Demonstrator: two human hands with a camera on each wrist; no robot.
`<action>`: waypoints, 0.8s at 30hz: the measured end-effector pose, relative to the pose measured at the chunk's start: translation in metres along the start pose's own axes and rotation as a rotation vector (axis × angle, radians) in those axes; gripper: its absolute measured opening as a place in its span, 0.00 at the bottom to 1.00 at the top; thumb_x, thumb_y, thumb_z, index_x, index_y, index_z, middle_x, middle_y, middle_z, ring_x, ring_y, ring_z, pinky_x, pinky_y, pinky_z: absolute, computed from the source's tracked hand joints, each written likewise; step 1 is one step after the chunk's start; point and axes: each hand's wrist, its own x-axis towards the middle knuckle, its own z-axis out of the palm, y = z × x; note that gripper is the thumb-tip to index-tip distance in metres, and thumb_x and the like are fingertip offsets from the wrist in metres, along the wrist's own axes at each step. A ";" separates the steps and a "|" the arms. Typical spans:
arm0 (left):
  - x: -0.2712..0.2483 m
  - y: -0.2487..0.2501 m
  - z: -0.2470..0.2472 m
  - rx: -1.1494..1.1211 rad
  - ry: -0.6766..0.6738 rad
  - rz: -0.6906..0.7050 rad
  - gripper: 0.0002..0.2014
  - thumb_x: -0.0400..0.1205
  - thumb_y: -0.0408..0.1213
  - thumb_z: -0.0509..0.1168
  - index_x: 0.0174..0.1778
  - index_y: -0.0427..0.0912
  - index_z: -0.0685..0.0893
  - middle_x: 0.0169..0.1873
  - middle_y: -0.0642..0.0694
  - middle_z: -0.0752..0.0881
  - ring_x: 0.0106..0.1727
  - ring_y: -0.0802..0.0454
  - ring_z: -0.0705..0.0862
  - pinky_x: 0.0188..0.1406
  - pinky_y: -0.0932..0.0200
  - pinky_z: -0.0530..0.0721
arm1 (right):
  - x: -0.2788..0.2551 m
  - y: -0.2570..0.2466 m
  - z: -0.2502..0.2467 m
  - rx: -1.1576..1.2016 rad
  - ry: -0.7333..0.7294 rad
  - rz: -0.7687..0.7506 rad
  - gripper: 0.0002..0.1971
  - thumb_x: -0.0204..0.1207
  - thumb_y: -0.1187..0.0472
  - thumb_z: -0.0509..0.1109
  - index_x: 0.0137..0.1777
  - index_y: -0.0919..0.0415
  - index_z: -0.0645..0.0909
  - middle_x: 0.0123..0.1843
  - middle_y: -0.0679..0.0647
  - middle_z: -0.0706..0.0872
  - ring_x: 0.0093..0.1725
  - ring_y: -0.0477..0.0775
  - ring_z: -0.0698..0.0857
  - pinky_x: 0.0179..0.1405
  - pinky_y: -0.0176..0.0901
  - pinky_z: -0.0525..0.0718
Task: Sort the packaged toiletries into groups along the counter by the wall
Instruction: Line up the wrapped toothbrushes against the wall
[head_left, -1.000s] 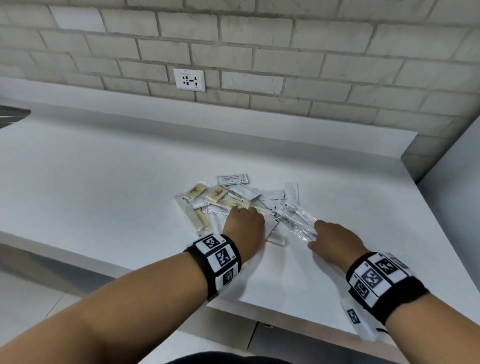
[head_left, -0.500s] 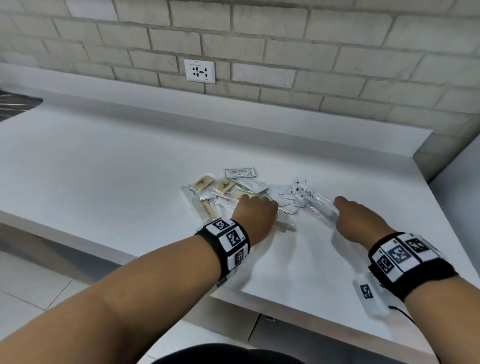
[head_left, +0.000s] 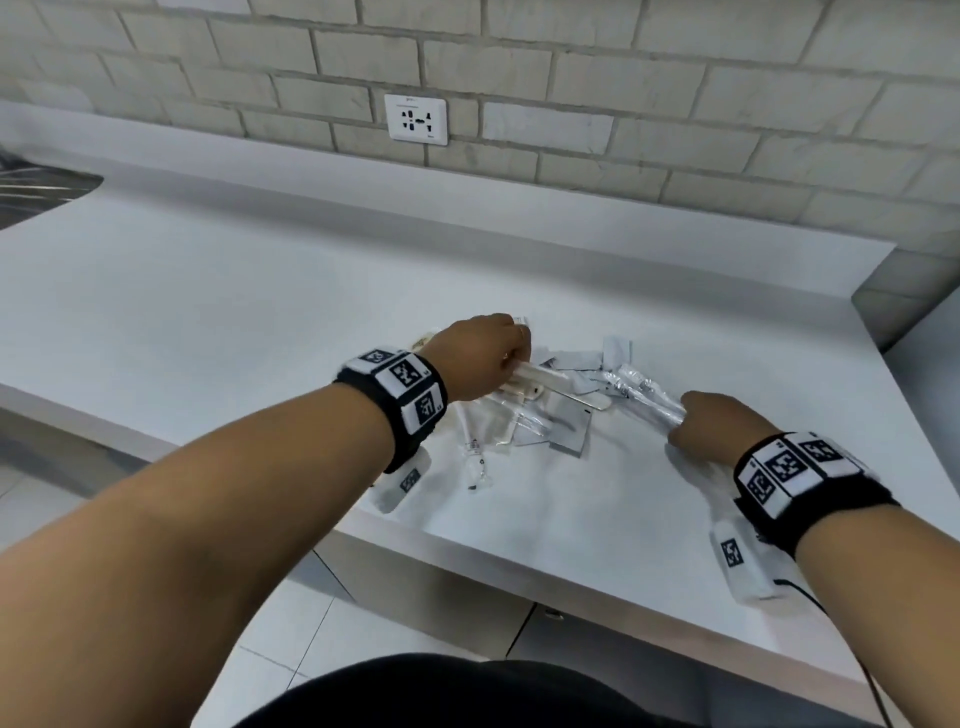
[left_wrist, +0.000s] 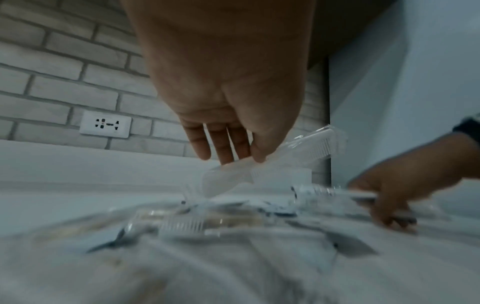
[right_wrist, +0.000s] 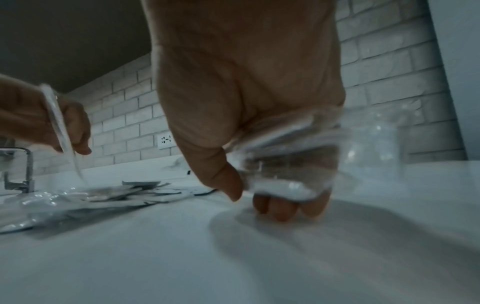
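Observation:
A heap of small packaged toiletries (head_left: 545, 415) lies on the white counter (head_left: 208, 322), in clear and white wrappers. My left hand (head_left: 483, 358) hovers over the heap's left part and pinches a clear-wrapped white comb (left_wrist: 293, 158) between thumb and fingers, lifted off the pile. My right hand (head_left: 711, 426) is at the heap's right edge, curled round a bundle of long clear-wrapped packets (head_left: 644, 397) whose ends stick out toward the heap. In the right wrist view the bundle (right_wrist: 288, 156) fills the fist, knuckles near the counter.
A brick wall with a white socket (head_left: 416, 119) rises behind a low white upstand (head_left: 571, 218). A grey side panel (head_left: 930, 332) closes the counter's right end. A dark sink edge (head_left: 31, 192) lies far left, with a tap (right_wrist: 23, 170). The counter's front edge (head_left: 571, 577) is near me.
My left hand rose off the pile with the comb pinched in it. My right hand closed round the clear packets and drew them right and toward me. The head view shifted closer.

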 end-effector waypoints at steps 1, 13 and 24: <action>-0.002 -0.002 0.006 0.029 0.007 -0.008 0.09 0.82 0.37 0.61 0.54 0.48 0.84 0.52 0.48 0.82 0.52 0.48 0.81 0.47 0.55 0.78 | -0.001 -0.004 -0.001 0.039 0.023 0.000 0.07 0.73 0.63 0.65 0.49 0.61 0.73 0.37 0.53 0.76 0.39 0.57 0.79 0.33 0.44 0.73; -0.034 -0.022 0.006 0.227 -0.377 0.012 0.22 0.76 0.25 0.58 0.60 0.52 0.82 0.60 0.50 0.79 0.61 0.47 0.77 0.50 0.55 0.76 | -0.021 -0.073 -0.008 0.379 0.113 -0.270 0.03 0.78 0.56 0.67 0.49 0.54 0.78 0.43 0.53 0.82 0.41 0.54 0.80 0.35 0.43 0.73; -0.054 -0.013 0.024 0.188 -0.152 0.170 0.09 0.85 0.36 0.58 0.58 0.49 0.81 0.57 0.50 0.82 0.58 0.48 0.80 0.48 0.53 0.81 | -0.011 -0.110 0.009 0.175 0.095 -0.207 0.07 0.75 0.63 0.65 0.47 0.59 0.84 0.37 0.53 0.80 0.40 0.57 0.80 0.38 0.40 0.73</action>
